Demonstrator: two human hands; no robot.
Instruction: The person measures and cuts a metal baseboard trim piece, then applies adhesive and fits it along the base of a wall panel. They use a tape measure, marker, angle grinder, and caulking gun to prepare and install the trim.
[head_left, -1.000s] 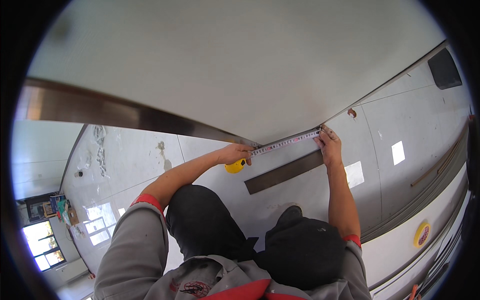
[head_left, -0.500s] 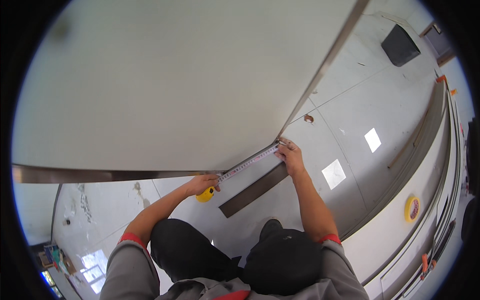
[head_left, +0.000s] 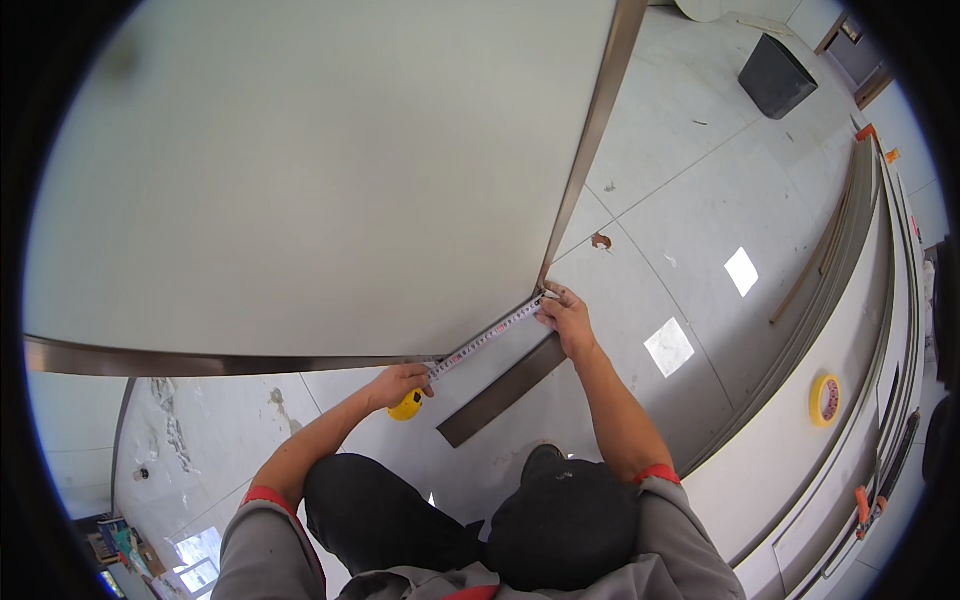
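Observation:
A yellow tape measure (head_left: 405, 405) is in my left hand (head_left: 397, 386), whose fingers wrap round the case and lie close to the edge of a large pale panel (head_left: 330, 190). Its white blade (head_left: 487, 343) runs out along a short slanted side of the panel. At the far corner, the fingers of my right hand (head_left: 566, 318) pinch the blade's end against the metal-coloured edge strip (head_left: 592, 130). Below the blade, a flat dark brown strip (head_left: 500, 392) lies on the floor, partly hidden by my right hand.
Long boards (head_left: 790, 440) are stacked along the right, with a roll of yellow tape (head_left: 825, 400) on them and an orange-handled tool (head_left: 864, 512) nearby. A dark bin (head_left: 777, 77) stands on the tiled floor (head_left: 690, 200) at the far right. Assorted items (head_left: 120, 550) lie at the lower left.
The view has shifted, so the panel's corner and right edge sit further left. Both hands keep their hold, with the tape blade still stretched along the slanted side.

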